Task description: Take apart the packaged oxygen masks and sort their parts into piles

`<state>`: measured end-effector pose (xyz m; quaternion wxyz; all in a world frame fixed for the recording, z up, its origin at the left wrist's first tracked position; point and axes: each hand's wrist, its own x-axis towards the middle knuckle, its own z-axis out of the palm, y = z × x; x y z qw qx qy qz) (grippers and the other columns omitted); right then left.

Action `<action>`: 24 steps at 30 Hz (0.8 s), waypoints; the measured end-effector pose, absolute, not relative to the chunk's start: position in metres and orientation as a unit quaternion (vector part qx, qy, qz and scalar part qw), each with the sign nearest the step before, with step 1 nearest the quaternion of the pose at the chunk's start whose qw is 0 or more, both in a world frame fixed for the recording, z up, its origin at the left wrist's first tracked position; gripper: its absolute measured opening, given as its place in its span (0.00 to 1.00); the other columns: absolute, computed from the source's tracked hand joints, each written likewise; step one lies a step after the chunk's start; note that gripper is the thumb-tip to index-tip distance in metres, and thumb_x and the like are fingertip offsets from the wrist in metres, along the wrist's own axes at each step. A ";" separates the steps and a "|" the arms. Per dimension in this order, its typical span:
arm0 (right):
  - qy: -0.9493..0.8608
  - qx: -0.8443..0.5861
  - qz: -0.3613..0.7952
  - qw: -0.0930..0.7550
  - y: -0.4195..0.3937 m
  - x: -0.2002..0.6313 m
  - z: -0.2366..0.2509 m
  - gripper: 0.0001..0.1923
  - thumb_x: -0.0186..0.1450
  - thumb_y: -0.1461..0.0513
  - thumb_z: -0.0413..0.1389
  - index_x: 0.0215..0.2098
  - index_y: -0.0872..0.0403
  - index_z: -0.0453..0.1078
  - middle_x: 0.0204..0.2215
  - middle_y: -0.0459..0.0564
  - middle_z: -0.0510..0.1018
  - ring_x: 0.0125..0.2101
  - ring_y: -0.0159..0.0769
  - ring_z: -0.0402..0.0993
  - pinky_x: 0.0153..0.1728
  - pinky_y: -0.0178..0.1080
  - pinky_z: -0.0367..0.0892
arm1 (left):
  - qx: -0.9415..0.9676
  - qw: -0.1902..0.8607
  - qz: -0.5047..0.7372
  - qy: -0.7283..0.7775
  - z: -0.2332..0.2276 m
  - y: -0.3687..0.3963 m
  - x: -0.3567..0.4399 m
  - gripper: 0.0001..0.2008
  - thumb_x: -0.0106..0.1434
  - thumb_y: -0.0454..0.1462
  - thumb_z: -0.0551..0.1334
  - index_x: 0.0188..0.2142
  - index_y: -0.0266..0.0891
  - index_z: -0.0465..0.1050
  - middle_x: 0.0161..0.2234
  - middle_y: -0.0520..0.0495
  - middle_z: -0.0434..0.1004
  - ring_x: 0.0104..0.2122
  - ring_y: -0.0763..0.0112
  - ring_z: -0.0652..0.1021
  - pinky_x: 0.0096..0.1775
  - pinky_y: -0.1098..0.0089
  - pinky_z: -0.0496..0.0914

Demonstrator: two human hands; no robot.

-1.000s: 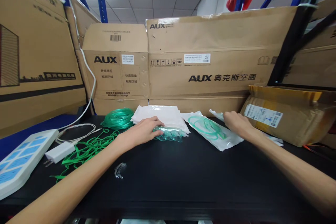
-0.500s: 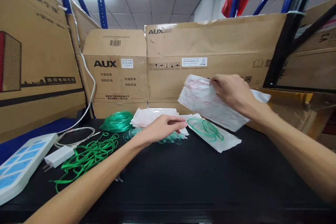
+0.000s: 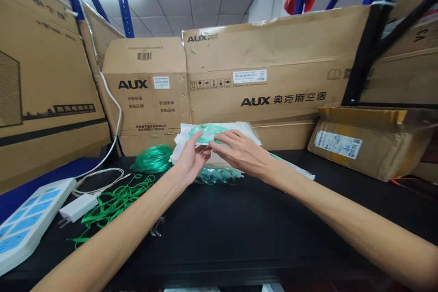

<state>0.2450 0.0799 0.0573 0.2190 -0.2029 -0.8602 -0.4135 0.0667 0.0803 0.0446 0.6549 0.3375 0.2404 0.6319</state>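
My left hand point(image 3: 192, 157) and my right hand point(image 3: 241, 151) are close together at the middle of the table. Between them is a white paper pouch point(image 3: 239, 126) with something clear green point(image 3: 207, 133) showing on it. My left thumb lies along its near side, and the bent fingers of my right hand rest against it; the grip is partly hidden. Below my hands lies a row of clear greenish plastic pieces point(image 3: 221, 176). Another pouch point(image 3: 301, 172) is partly covered by my right forearm. To the left sits a coil of clear green tubing point(image 3: 153, 159).
A tangle of green elastic cord point(image 3: 119, 198), a white charger point(image 3: 78, 207) with its cable and a power strip point(image 3: 37, 214) lie at left. Small metal pieces point(image 3: 157, 227) are near my left forearm. Cardboard panels point(image 3: 270, 59) stand behind; a taped carton point(image 3: 362, 141) is at right.
My right hand has come left and down with the pouch, beside my left hand. The red-printed side has turned out of sight, and green now shows. The view has shifted slightly.
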 end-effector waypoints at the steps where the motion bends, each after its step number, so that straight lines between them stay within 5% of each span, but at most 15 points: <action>1: -0.857 -0.196 -0.405 0.251 0.078 0.251 0.056 0.11 0.76 0.66 0.48 0.45 0.56 0.72 0.44 0.58 0.79 0.44 0.44 0.74 0.49 0.46 0.68 | 0.328 0.647 0.643 0.245 0.044 0.083 0.064 0.07 0.70 0.34 0.61 0.34 0.38 0.68 0.28 0.49 0.72 0.22 0.78 0.72 0.21 0.81 0.64; 8: -0.782 -0.378 -0.154 0.471 0.092 0.316 0.060 0.12 0.70 0.61 0.53 0.38 0.56 0.79 0.38 0.58 0.80 0.40 0.47 0.74 0.45 0.48 0.67 | 0.300 0.615 0.676 0.273 0.044 0.089 0.044 0.05 0.67 0.31 0.61 0.35 0.39 0.66 0.29 0.48 0.70 0.25 0.75 0.75 0.19 0.81 0.63; 12: -0.768 -0.417 -0.047 0.484 0.112 0.328 0.055 0.14 0.67 0.55 0.58 0.36 0.55 0.83 0.31 0.53 0.82 0.30 0.40 0.73 0.35 0.42 0.65 | 0.321 0.610 0.668 0.281 0.043 0.088 0.043 0.05 0.66 0.32 0.62 0.36 0.39 0.66 0.29 0.49 0.69 0.23 0.77 0.73 0.18 0.82 0.62; 16: -0.748 -0.421 0.072 0.509 0.123 0.320 0.048 0.17 0.64 0.50 0.61 0.40 0.54 0.84 0.39 0.53 0.83 0.34 0.39 0.74 0.33 0.39 0.65 | 0.354 0.606 0.649 0.293 0.040 0.089 0.044 0.08 0.63 0.33 0.66 0.37 0.39 0.67 0.30 0.50 0.70 0.23 0.77 0.74 0.17 0.81 0.61; 24: -0.682 -0.408 0.376 0.476 0.123 0.297 0.047 0.18 0.57 0.55 0.69 0.40 0.58 0.79 0.32 0.54 0.82 0.20 0.29 0.64 0.18 0.34 0.59 | 0.418 0.584 0.621 0.315 0.035 0.092 0.044 0.14 0.57 0.37 0.73 0.39 0.39 0.70 0.32 0.51 0.72 0.24 0.78 0.74 0.19 0.80 0.63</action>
